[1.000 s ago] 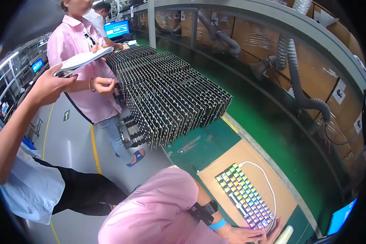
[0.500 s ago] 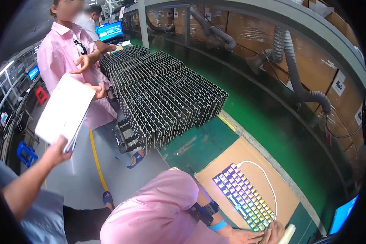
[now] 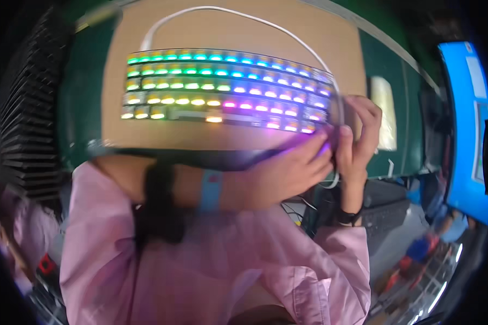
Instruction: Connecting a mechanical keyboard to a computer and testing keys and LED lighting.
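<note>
A bare keyboard (image 3: 222,89) without visible keycaps lies on a cardboard sheet (image 3: 168,141), its switches lit in bands of several colours. From its upper left a white cable (image 3: 265,20) arches over to the right and hangs down past the right edge. My left hand (image 3: 295,170) reaches across to the keyboard's lower right corner. Its fingers are bunched and blurred, and what they hold, if anything, is hidden. Close by, my right hand (image 3: 360,132) stands beside the right edge and the cable, with bent fingers and the thumb apart. Nothing shows clearly between them.
A pale, rolled-looking object (image 3: 383,114) lies on the green table (image 3: 406,124) to the right. Beyond it stands a lit blue screen (image 3: 461,124). Dark stacked boards (image 3: 30,146) rise at the far left. A black keyboard (image 3: 385,219) sits below my right wrist.
My view has swung from the left aisle, with people and papers, down onto the lit keyboard. Both hands remain near its right end. The colours of the lights have shifted.
</note>
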Demonstrator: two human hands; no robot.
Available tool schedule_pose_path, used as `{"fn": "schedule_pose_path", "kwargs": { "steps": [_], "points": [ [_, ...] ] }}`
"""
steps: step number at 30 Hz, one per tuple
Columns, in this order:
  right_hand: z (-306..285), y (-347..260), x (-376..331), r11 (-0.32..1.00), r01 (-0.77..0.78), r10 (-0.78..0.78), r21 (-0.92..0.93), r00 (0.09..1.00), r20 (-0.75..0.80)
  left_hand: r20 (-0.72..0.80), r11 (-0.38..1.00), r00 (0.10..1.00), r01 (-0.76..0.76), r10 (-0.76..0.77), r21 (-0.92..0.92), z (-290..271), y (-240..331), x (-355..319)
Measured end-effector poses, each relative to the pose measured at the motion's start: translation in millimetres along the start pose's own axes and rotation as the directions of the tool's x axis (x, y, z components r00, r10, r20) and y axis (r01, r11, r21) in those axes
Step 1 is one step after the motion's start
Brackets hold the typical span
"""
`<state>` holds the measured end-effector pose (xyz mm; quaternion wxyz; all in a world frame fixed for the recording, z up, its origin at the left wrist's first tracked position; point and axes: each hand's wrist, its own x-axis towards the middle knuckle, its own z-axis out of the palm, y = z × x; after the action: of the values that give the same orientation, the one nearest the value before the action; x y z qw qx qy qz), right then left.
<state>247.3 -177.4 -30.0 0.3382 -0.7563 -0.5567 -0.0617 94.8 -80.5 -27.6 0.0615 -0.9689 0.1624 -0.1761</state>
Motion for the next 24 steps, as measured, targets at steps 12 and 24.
{"fn": "schedule_pose_path", "kwargs": {
  "steps": [12,24],
  "points": [
    [-5.3,-9.3,10.8,0.999,-0.039,0.037,0.010,0.986,0.161,0.101,1.000,0.995,-0.024,0.025,-0.009,-2.8,-1.9,1.0],
    [3.1,-10.3,11.5,0.995,-0.104,0.104,0.003,0.993,0.048,0.115,0.999,0.993,-0.015,0.012,0.031,-5.9,-1.9,-7.0]
  ]
}}
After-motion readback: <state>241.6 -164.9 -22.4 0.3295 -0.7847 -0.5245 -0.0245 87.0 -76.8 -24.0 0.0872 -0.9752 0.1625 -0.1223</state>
